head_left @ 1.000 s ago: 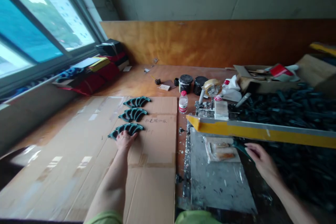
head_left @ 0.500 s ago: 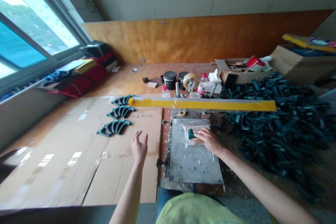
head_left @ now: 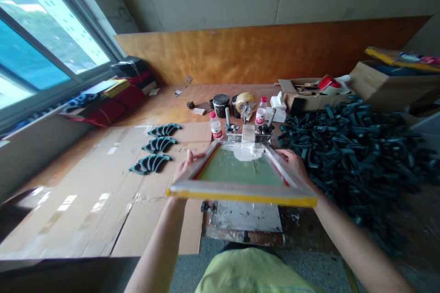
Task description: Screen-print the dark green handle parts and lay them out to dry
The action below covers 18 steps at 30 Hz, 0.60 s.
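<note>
A screen printing frame [head_left: 244, 194] with a greenish mesh tilts over the metal base plate [head_left: 245, 217], its front edge raised above the plate. My left hand [head_left: 185, 165] grips the frame's left rail, the palm partly hidden behind it. On the opposite rail, my right hand [head_left: 294, 162] is closed around the side, fingers toward the back. A white patch of paste and a clear squeegee-like block [head_left: 248, 136] are at the mesh's far end, near the hinge clamps [head_left: 233, 129]. The frame covers the middle of the plate, so whatever lies there is hidden.
Fanned rows of dark green curved parts [head_left: 150, 164] lie on cardboard [head_left: 85, 192] at left. A large heap of similar parts [head_left: 347, 151] fills the right. Behind are black tubs [head_left: 221, 105], bottles [head_left: 216, 126], a tape roll [head_left: 245, 100] and an open carton [head_left: 318, 96].
The screen frame has swung down from nearly upright. My right hand has left the green part on the plate, and both hands are now on the frame's side rails.
</note>
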Each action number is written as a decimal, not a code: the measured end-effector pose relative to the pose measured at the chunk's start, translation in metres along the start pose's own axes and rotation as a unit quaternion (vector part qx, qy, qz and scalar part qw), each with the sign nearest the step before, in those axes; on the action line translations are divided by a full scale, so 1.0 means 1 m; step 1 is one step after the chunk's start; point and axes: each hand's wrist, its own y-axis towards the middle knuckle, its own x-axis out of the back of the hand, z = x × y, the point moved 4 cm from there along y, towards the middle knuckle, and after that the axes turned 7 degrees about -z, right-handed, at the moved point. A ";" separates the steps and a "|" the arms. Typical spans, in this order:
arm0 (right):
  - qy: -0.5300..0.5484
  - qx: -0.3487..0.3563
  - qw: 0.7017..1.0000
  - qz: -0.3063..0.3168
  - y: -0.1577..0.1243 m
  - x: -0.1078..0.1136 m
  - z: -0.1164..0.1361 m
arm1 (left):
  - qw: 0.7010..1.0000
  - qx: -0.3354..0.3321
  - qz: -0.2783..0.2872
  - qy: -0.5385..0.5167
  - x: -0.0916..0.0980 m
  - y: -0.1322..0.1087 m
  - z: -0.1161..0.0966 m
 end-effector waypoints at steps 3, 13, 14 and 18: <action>0.024 0.060 0.997 -0.040 0.023 0.003 0.032 | 0.991 0.119 0.043 0.035 0.020 -0.022 0.061; -0.172 0.115 0.964 0.169 0.043 -0.064 0.101 | 0.988 0.128 0.058 0.069 0.027 -0.016 0.168; -0.175 0.126 0.961 0.172 0.034 -0.064 0.101 | 0.987 0.127 0.068 0.068 0.028 -0.015 0.169; -0.131 0.210 0.951 0.185 -0.011 -0.051 0.099 | 0.985 0.118 0.090 0.090 0.030 -0.016 0.169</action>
